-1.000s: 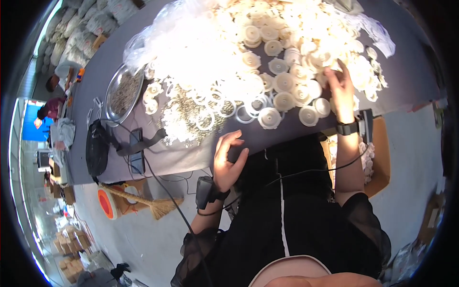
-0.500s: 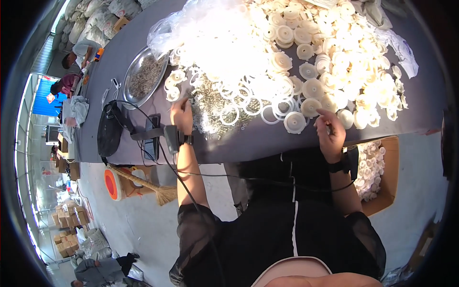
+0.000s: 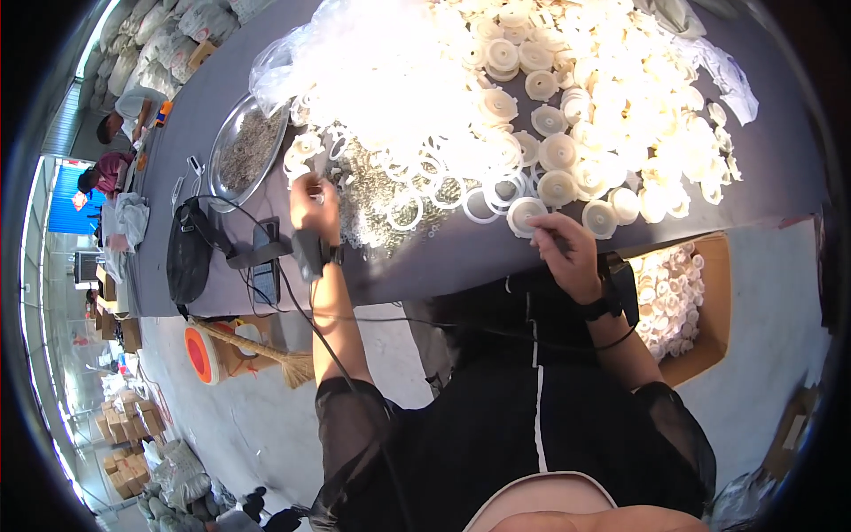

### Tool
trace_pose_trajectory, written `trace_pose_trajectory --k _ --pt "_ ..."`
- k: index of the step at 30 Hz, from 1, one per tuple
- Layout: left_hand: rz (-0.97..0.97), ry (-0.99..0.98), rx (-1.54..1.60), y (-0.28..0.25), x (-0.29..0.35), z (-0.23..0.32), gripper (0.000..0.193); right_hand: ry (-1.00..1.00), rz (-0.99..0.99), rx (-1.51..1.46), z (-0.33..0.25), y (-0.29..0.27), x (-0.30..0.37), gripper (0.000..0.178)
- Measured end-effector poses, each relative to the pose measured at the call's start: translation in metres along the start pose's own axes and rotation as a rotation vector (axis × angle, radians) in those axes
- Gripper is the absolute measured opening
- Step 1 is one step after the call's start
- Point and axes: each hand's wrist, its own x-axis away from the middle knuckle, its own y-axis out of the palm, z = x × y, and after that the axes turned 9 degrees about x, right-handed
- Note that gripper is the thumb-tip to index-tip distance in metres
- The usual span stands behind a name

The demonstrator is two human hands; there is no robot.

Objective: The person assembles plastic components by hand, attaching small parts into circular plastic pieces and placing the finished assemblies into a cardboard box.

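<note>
My right hand (image 3: pixel 572 255) reaches the right edge of a white round plastic disc (image 3: pixel 525 215) on the grey-covered table. Its thumb and forefinger are pinched at the disc's rim. My left hand (image 3: pixel 316 211) is beside a few cream plastic caps (image 3: pixel 304 146), its fingers curled in around something small and whitish that is mostly hidden. Between the hands lie loose white rings (image 3: pixel 405 213) and a spread of small metal pieces (image 3: pixel 368 208). A large heap of cream round plastic parts (image 3: pixel 612 133) covers the table's right side.
A metal tray (image 3: pixel 215 164) of small pieces, a black pouch (image 3: pixel 189 253) and a phone (image 3: pixel 265 266) are at the left. A cardboard box (image 3: pixel 709 301) of white parts stands below the table's right edge. Cables cross my left forearm. Other people sit far left.
My right hand has moved left to the disc's edge. My left hand's fingers have curled in more. The whole view has shifted slightly.
</note>
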Motion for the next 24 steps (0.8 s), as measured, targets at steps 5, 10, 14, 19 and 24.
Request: trace_pose_trajectory --k 5,10,14,19,24 --pt "-0.113 0.211 0.567 0.000 0.077 0.096 0.017 0.260 -0.255 -0.353 -0.004 0.023 0.004 0.021" --pt "-0.418 0.247 0.455 0.005 0.153 0.142 0.029 0.183 -0.315 -0.369 0.002 0.053 0.010 0.020" --pt "-0.359 0.236 0.365 0.000 0.149 0.121 0.027 0.360 -0.273 -0.417 0.000 0.043 0.014 0.014" --pt "-0.346 0.130 0.115 0.010 0.128 0.089 0.014 0.319 -0.271 -0.413 0.001 0.042 0.018 0.013" --pt "-0.389 0.139 -0.092 0.024 0.122 0.084 0.016 0.356 -0.195 -0.520 -0.002 0.042 0.018 0.014"
